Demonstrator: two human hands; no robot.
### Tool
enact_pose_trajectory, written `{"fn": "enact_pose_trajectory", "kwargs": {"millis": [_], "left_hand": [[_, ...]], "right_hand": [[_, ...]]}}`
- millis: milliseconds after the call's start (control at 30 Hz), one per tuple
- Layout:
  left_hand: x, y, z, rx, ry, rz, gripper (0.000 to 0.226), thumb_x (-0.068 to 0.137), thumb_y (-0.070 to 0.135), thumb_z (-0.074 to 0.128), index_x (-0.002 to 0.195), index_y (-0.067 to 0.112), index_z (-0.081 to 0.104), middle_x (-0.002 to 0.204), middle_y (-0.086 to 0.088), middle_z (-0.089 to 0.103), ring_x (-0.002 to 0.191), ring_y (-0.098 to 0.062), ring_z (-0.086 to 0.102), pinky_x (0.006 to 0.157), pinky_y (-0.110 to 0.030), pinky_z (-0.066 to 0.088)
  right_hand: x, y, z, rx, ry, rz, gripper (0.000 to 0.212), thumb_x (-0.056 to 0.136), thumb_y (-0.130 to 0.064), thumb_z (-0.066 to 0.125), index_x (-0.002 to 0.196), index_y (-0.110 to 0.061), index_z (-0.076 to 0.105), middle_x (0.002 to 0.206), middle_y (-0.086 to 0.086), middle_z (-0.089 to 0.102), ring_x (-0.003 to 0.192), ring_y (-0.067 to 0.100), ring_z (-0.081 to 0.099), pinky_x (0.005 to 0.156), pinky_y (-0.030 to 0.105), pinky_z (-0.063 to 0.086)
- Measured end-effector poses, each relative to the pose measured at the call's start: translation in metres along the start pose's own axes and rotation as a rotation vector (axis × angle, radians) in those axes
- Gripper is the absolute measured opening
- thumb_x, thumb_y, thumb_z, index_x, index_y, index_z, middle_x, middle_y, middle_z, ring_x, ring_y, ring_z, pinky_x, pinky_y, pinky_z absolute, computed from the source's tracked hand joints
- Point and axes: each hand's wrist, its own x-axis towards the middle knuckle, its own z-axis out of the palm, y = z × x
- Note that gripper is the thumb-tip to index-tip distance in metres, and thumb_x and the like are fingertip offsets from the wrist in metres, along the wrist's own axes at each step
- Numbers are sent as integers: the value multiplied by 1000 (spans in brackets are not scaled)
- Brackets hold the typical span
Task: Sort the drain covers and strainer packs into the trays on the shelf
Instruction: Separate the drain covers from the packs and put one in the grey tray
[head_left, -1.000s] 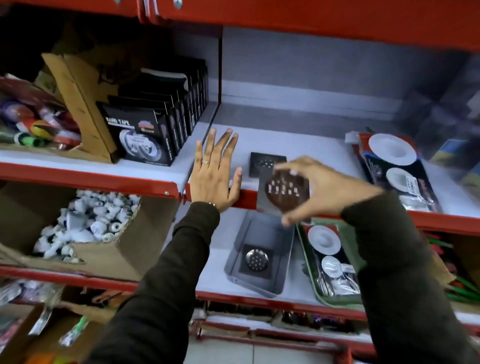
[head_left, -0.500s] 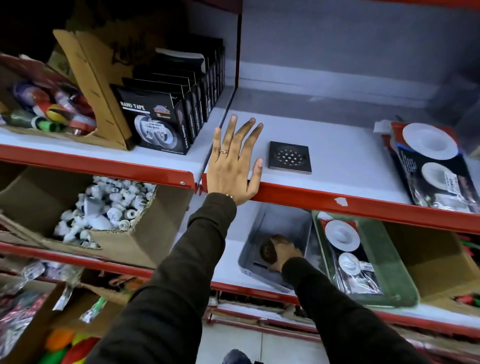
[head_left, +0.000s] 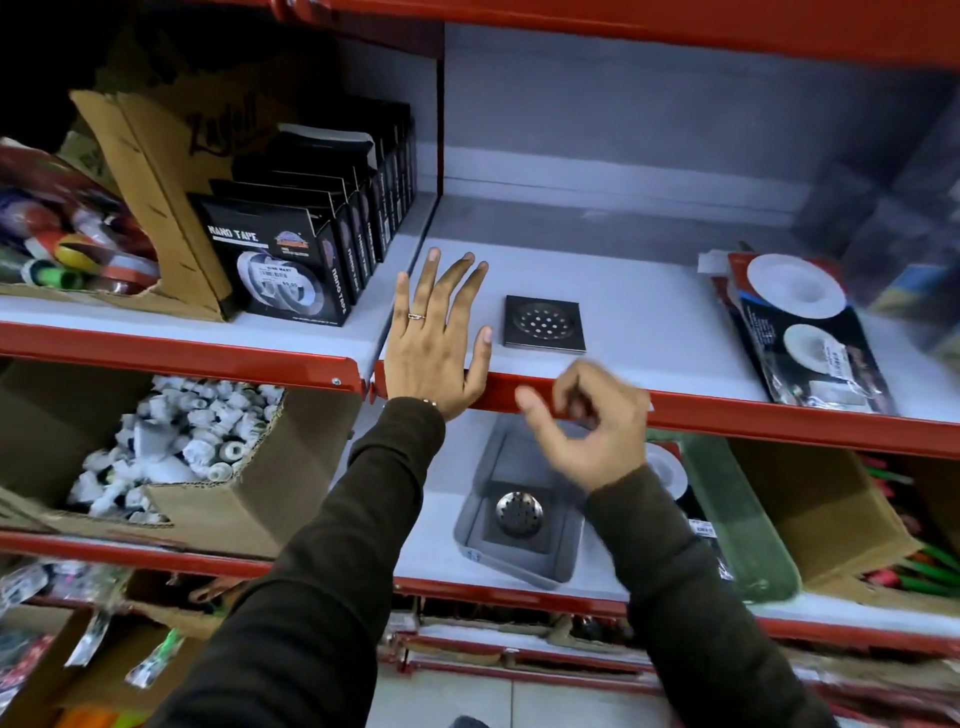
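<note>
Upper shelf (head_left: 649, 332), white board with a red front lip: we log one square black drain cover (head_left: 544, 323) lying flat near the front edge, just right of our left hand (head_left: 436, 348). That hand lies palm-down, fingers spread, heel on the red lip, holding nothing. At the right end of the same board lies a stack of strainer packs (head_left: 802, 332), white discs on dark card under clear film, tilted and reaching to the lip.

Lower shelf: a grey tray (head_left: 519, 564) holds a drain cover with a domed metal centre (head_left: 518, 512) on a dark square plate. Beside it to the right stands a green tray (head_left: 737, 525) with a strainer pack (head_left: 672, 478) inside, largely hidden by our right forearm.

Our right hand (head_left: 587, 426) hangs in the air before the red lip, above the grey tray, fingers loosely curled and empty; it is motion-blurred and covers the tray's far end.

Neighbouring stock, left bay: a row of black Nano Tape boxes (head_left: 291, 260) standing upright, a torn cardboard carton (head_left: 150, 197) with coloured rolls, and below it a carton of white plastic fittings (head_left: 176, 447). Further cartons at lower right hold red and green items, too blurred to name.

Setting: red metal shop racking with a grey back panel; pale tiled floor below.
</note>
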Motion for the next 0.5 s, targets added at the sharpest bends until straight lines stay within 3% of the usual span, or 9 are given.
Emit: {"fn": "enact_pose_trajectory", "kwargs": {"millis": [67, 100, 167, 233, 267, 333, 400, 500], "left_hand": [[1, 1, -1, -4, -1, -3, 65, 95, 39, 37, 155, 16, 31, 162, -4, 31, 154, -28, 18, 126, -43, -10], [1, 0, -1, -8, -3, -6, 65, 94, 39, 38, 155, 16, 32, 161, -4, 32, 154, -28, 18, 126, -43, -9], [1, 1, -2, -8, -15, -13, 66, 93, 39, 39, 154, 16, 33, 161, -5, 33, 155, -28, 18, 126, -43, -9], [2, 1, -3, -6, -23, -17, 67, 92, 39, 40, 154, 15, 33, 161, -5, 33, 155, -29, 18, 126, -43, -9], [1, 1, -4, -8, -25, -22, 67, 91, 39, 40, 154, 15, 33, 161, -5, 33, 155, -28, 18, 126, -44, -9], [1, 0, -4, -17, -20, -28, 68, 91, 39, 41, 154, 16, 33, 161, -5, 34, 154, -28, 18, 127, -44, -8], [1, 0, -5, -23, -10, -27, 68, 91, 39, 40, 154, 15, 34, 160, -6, 35, 154, -29, 19, 127, -44, -7], [0, 0, -4, -29, -2, -25, 68, 90, 39, 41, 154, 16, 34, 160, -6, 36, 154, -29, 20, 127, -44, -7]], "right_hand": [[46, 8, -11, -80, -83, 76, 21, 79, -30, 73, 75, -26, 53, 76, -12, 54, 68, 6, 56, 61, 17, 45], [65, 16, -15, -136, -213, 171, 20, 75, -28, 74, 87, -26, 59, 92, -8, 61, 85, 10, 62, 74, 24, 53], [98, 36, -19, -291, -593, 341, 64, 69, -24, 79, 128, -24, 54, 135, 2, 54, 126, 21, 52, 106, 31, 44], [120, 52, -15, -379, -910, 510, 99, 69, -24, 83, 152, -20, 28, 158, 7, 32, 145, 26, 32, 115, 29, 29], [128, 57, -10, -379, -996, 573, 105, 70, -25, 84, 155, -19, 22, 160, 6, 28, 146, 25, 30, 114, 28, 27], [138, 67, -2, -370, -1088, 638, 100, 71, -26, 85, 153, -17, 27, 156, 4, 37, 142, 24, 37, 112, 27, 29], [144, 72, 1, -364, -1118, 659, 88, 68, -28, 87, 144, -15, 43, 141, 2, 53, 132, 24, 48, 108, 28, 37], [144, 71, -4, -389, -1086, 639, 91, 64, -34, 88, 142, -15, 46, 140, 0, 54, 130, 22, 50, 104, 26, 37]]}}
